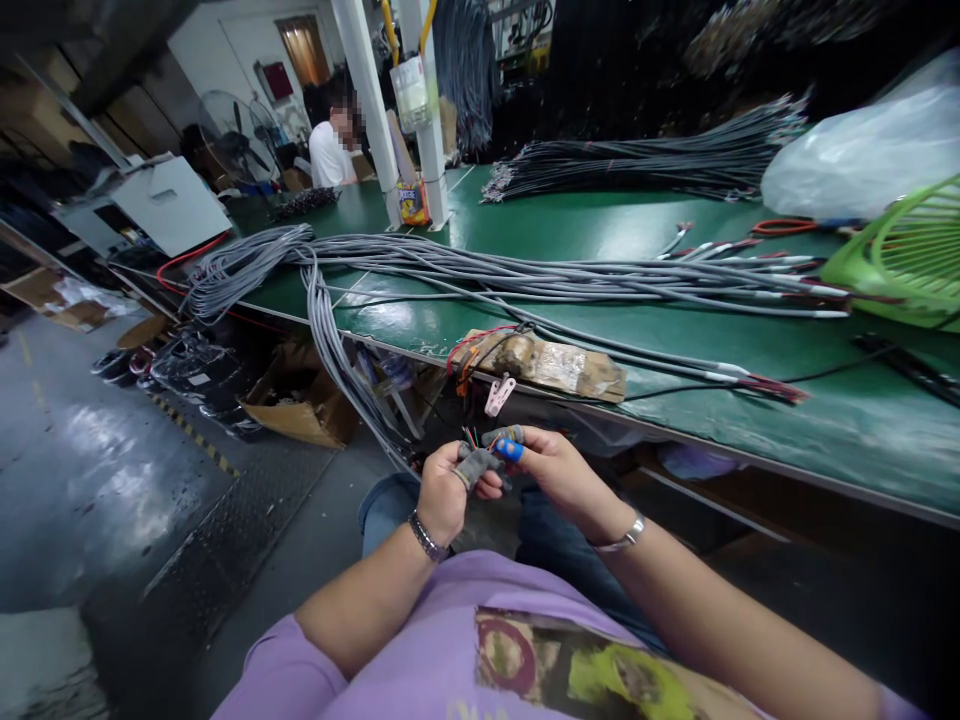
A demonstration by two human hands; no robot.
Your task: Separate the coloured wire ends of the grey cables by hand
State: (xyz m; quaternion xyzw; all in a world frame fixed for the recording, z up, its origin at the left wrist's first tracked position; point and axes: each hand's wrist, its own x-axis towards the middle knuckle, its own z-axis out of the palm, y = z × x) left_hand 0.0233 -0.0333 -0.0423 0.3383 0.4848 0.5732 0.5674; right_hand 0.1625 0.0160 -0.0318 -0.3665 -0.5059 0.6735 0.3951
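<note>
Both my hands meet in front of my lap, just off the near edge of the green table. My left hand (448,486), with grey covers on its fingers, is closed on a grey cable (352,420) whose thin coloured wires (470,437) fan out at the end. Against those wires, my right hand (551,465) pinches with grey and blue finger covers; the wire ends inside the pinch are partly hidden. A worn wooden block (581,372), wrapped with tape and wires, lies at the table edge above my hands, with a pink clip (499,396) hanging from it.
A long bundle of grey cables (465,262) runs across the green table (750,400). Dark cables (637,160), a plastic bag (870,150) and a green basket (900,250) are at the back and right. Another person (330,150) sits beyond the white posts (367,100).
</note>
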